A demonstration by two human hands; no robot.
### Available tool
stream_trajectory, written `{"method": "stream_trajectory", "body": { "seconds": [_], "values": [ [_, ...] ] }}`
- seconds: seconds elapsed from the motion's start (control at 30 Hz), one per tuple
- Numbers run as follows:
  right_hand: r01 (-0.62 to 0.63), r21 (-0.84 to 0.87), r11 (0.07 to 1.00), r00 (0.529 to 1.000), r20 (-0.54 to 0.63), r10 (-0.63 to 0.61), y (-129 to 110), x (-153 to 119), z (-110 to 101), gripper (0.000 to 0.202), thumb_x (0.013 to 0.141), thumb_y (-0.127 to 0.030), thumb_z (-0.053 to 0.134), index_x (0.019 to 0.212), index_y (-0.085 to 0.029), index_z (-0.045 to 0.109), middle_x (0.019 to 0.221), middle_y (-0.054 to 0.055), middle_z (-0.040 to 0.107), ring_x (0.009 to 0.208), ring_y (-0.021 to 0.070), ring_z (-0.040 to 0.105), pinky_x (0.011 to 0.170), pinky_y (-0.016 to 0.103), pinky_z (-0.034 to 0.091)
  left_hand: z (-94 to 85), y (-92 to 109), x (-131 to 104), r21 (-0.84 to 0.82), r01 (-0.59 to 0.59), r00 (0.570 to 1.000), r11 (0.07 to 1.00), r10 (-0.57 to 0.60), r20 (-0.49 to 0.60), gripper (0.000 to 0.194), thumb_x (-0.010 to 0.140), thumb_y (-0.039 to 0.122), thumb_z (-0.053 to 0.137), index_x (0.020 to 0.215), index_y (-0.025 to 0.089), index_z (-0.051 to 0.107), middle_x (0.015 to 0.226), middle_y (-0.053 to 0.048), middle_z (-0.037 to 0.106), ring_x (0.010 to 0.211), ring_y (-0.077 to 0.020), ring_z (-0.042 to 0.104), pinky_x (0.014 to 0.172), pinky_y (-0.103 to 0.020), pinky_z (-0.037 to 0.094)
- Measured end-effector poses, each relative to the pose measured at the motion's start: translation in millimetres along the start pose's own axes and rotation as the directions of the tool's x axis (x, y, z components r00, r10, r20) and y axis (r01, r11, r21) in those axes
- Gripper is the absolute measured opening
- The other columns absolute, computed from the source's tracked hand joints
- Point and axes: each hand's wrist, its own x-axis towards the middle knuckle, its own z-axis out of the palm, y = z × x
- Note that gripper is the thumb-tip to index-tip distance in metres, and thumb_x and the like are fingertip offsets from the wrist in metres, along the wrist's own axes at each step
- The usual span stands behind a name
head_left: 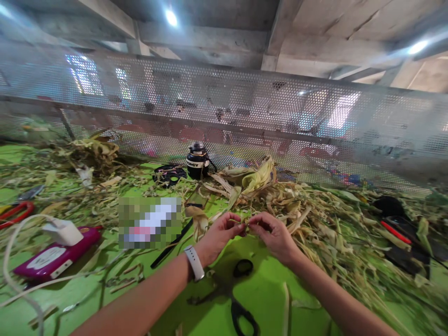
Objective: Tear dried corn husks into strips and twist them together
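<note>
My left hand [224,233], with a white watch band [194,263] on its wrist, pinches thumb against fingers at the middle of the view. Facing it, my right hand [271,233] pinches too, and the fingertips nearly meet. Between them is a small yellow-green strip of husk [247,220], mostly covered by the fingers. Below the hands, black-handled scissors [235,303] lie on the green table [269,275]. Just beyond the hands rises a heap of dried corn husks [259,179]. A thin black stick-like thing [171,245] lies left of my left hand.
A purple power strip [63,254] with a white charger [63,232] and cable sits at left, near red-handled scissors [21,212]. A black bottle [198,161] stands before a perforated metal screen [227,107]. Husk scraps [350,242] cover the right, beside a black red-edged object [402,233].
</note>
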Motion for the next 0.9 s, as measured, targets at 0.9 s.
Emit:
{"method": "stream_trajectory", "body": {
  "seconds": [0.9],
  "values": [
    [0.020,-0.106,0.994,0.999,0.034,-0.016,-1,6,-14,0.016,0.080,-0.031,0.063,0.070,-0.019,0.059,0.077,0.003,0.054,0.078,0.0174,0.053,0.071,0.029,0.043,-0.2,8,-3,0.207,-0.126,0.985,0.970,0.097,0.143,0.035,0.067,0.036,0.074,0.086,0.018,0.050,0.073,0.002,0.059,0.068,-0.0119,0.057,0.068,-0.029,0.048]
  ]
}}
